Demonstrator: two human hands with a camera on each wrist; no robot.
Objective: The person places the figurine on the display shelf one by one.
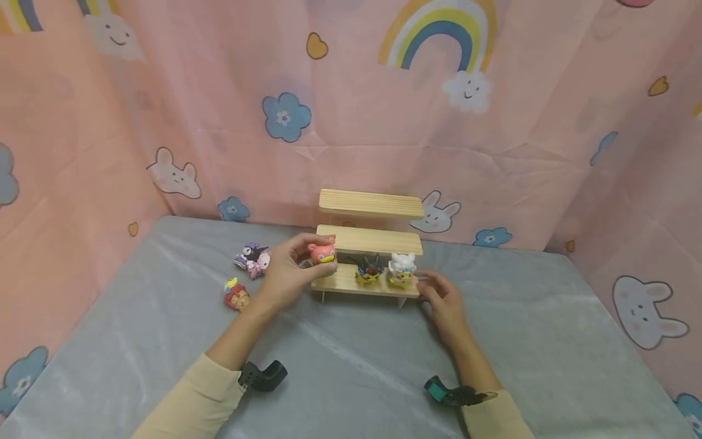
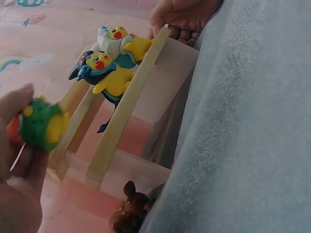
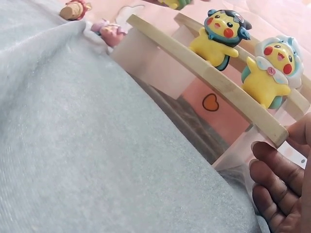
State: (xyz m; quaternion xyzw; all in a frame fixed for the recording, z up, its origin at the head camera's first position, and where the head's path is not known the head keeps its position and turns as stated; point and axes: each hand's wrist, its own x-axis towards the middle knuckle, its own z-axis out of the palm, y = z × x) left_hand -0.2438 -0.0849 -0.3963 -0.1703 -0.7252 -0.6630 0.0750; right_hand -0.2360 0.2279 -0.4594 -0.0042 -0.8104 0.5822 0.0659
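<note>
Soft, diffuse light leaves faint shadows across the grey cloth [image 1: 351, 372]

No text, label, brand or number can be read.

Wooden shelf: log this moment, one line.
left hand: holds pink figure by left end of wooden shelf | right hand: touches shelf's right end | lowest tier: dark-hooded figure, white-hooded figure

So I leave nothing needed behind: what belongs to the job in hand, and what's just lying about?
In the job:
- pink figure, left hand holding it
- wooden shelf, right hand at its end
- dark-hooded figure
- white-hooded figure

Lying about, perhaps needed later:
- red-topped figure
- purplish figures
- brown figure
</note>
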